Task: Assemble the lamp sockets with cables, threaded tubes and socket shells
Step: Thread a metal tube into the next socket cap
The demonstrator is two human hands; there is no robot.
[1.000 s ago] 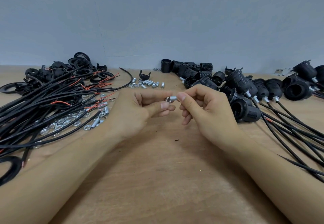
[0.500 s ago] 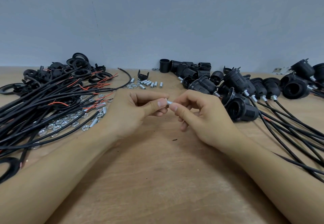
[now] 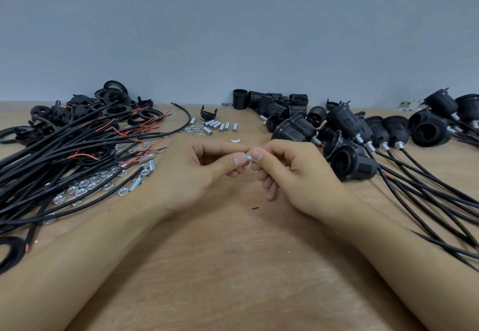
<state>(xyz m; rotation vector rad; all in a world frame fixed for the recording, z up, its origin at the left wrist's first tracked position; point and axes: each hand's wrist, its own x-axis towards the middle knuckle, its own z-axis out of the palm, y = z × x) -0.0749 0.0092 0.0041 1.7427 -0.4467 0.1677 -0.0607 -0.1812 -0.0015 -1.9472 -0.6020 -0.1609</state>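
a short metal tube (image 3: 248,158) is pinched at its two ends between the left hand (image 3: 204,172) and the right hand (image 3: 290,175), above the middle of the surface (image 3: 233,266), probably so a nut can be turned onto it. roughly nine loose tubes (image 3: 216,125) lie behind; the cables (image 3: 64,159) and finished sockets (image 3: 355,164) are too tangled to be counted.

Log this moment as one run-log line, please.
stage: tube prep | left hand: pinches threaded tube | right hand: pinches same tube | loose cables: untouched | finished sockets: right side
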